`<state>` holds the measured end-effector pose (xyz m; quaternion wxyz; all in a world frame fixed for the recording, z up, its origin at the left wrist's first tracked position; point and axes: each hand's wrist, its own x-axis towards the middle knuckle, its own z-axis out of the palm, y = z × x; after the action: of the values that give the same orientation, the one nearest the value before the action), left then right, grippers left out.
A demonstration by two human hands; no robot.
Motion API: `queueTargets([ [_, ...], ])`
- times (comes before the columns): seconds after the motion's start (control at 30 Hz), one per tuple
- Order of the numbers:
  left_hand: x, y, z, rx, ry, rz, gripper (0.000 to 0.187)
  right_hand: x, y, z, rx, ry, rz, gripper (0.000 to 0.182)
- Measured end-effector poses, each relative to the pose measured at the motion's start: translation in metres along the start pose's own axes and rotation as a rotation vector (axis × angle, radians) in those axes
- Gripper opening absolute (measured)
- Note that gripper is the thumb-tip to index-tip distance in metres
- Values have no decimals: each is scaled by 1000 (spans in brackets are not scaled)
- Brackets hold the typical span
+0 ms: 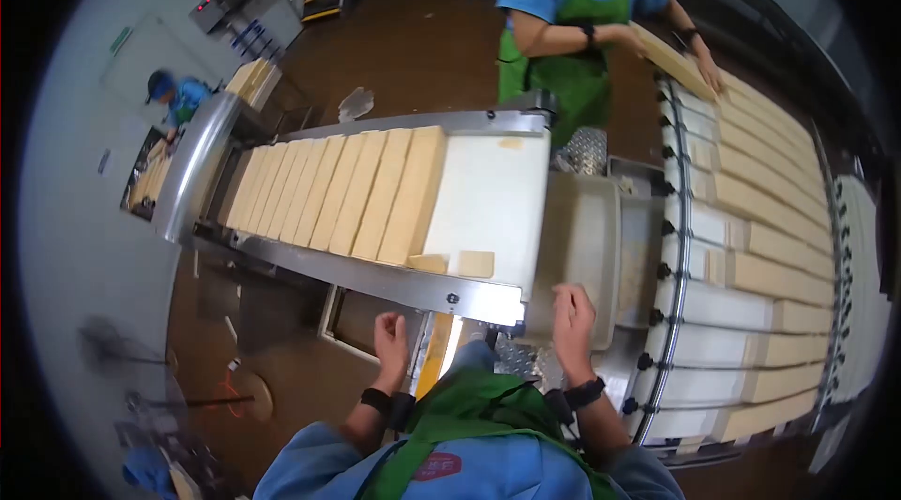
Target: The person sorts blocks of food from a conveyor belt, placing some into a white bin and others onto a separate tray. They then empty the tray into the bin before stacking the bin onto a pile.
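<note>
My left hand (391, 342) hangs in the air just in front of the conveyor's near metal rail, fingers loosely curled with nothing in them. To the right, my right hand (573, 320) is raised off the conveyor's end, fingers stretched out and holding nothing. A row of long pale-yellow slabs (361, 186) lies side by side on the white conveyor belt (488, 195). Two small cut pieces, a flat one (477, 264) and a narrower one (428, 263), rest near the rail. A pale bin (587, 247) stands beyond my right hand.
A co-worker in a green apron (587, 3) grips a slab (676, 61) over a second white belt (709, 331), which carries several slabs (770, 200) between metal rails. Another person (183, 98) works at the far left. A fan (122, 350) stands at lower left.
</note>
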<state>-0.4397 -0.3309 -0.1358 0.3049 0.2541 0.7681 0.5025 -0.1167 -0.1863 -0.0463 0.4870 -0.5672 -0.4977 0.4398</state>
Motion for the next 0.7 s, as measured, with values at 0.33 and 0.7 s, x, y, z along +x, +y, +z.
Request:
queueTargets([
  [0.33, 98, 87, 55, 446, 201, 257, 82, 208, -42, 226, -539, -512, -689, 44],
  [0.7, 115, 132, 54, 426, 26, 77, 80, 296, -31, 354, -1009, -595, -619, 49],
])
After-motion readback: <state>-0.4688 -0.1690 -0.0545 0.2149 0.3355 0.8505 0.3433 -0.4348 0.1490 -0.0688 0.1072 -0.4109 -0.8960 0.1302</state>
